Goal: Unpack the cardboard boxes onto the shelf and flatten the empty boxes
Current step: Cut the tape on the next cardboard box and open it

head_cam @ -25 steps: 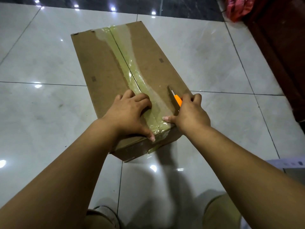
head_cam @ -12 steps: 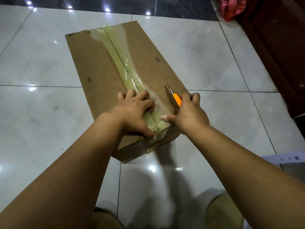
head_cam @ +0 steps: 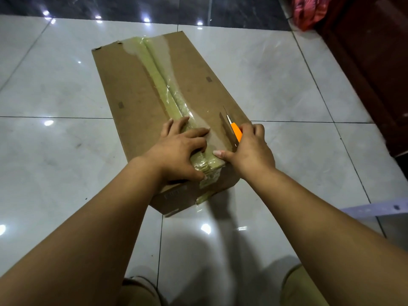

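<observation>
A long brown cardboard box (head_cam: 132, 89) lies on the tiled floor, its top seam sealed with yellowish clear tape (head_cam: 163, 85). My left hand (head_cam: 178, 151) presses on the near end of the box, fingers spread over the tape and thumb at the near edge. My right hand (head_cam: 249, 151) grips an orange-handled box cutter (head_cam: 235, 130), whose thin blade points away over the box's right side. The right thumb touches the tape at the near right corner.
Glossy white floor tiles (head_cam: 55, 162) surround the box. A dark wooden cabinet (head_cam: 364, 62) stands at the right, with a red bag (head_cam: 309, 12) beside it at the top. A pale lilac object (head_cam: 379, 209) shows at the right edge. My knees are at the bottom.
Both hands stay on the near end of the box. The left fingers have stretched further forward along the tape.
</observation>
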`<state>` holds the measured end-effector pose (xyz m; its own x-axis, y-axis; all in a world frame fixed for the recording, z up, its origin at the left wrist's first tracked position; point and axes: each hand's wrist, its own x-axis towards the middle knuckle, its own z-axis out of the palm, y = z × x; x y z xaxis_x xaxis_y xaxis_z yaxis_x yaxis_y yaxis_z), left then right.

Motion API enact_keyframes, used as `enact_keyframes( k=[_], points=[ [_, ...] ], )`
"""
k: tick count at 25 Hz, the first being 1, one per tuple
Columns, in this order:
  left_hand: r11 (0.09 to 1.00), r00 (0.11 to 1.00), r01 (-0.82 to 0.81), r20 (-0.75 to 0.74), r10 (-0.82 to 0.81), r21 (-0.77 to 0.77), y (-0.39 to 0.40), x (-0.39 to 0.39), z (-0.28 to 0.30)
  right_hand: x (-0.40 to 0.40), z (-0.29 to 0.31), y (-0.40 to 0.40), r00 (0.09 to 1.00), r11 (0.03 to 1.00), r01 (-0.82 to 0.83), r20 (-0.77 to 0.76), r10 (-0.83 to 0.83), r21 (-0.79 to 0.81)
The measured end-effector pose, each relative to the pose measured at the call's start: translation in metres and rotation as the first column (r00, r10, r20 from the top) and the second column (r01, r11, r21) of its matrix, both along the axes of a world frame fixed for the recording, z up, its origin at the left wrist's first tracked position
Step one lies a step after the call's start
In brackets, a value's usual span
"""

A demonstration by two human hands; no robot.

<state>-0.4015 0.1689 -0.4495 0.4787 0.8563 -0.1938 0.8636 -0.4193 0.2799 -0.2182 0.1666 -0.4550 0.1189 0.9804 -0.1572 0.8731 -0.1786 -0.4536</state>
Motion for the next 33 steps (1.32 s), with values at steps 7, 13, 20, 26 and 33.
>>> enact_keyframes(
  k=[7,13,20,26,33],
  points=[
    [1.0,1.0,-0.023,-0.017,0.023,-0.014,-0.014,0.012,0.002,0.012,0.0,-0.012,0.997,0.998,-0.034,-0.073,0.038,0.051],
    [0.999,0.999,-0.035,0.01,0.035,-0.024,-0.029,0.028,0.001,0.028,0.003,-0.028,0.995,1.0,-0.027,-0.1,0.029,0.013],
    [0.997,0.998,-0.048,0.026,0.049,-0.06,-0.032,0.03,0.002,0.04,0.01,-0.054,0.986,0.996,-0.077,-0.146,0.082,0.037],
    [0.984,0.983,-0.12,0.124,0.137,-0.133,-0.027,0.03,0.007,0.047,0.011,-0.074,0.945,1.0,0.009,-0.328,-0.016,-0.022],
    [0.972,0.96,-0.18,0.191,0.207,-0.15,-0.03,0.032,0.004,0.051,0.011,-0.097,0.924,0.981,-0.121,-0.379,0.055,-0.154]
  ],
)
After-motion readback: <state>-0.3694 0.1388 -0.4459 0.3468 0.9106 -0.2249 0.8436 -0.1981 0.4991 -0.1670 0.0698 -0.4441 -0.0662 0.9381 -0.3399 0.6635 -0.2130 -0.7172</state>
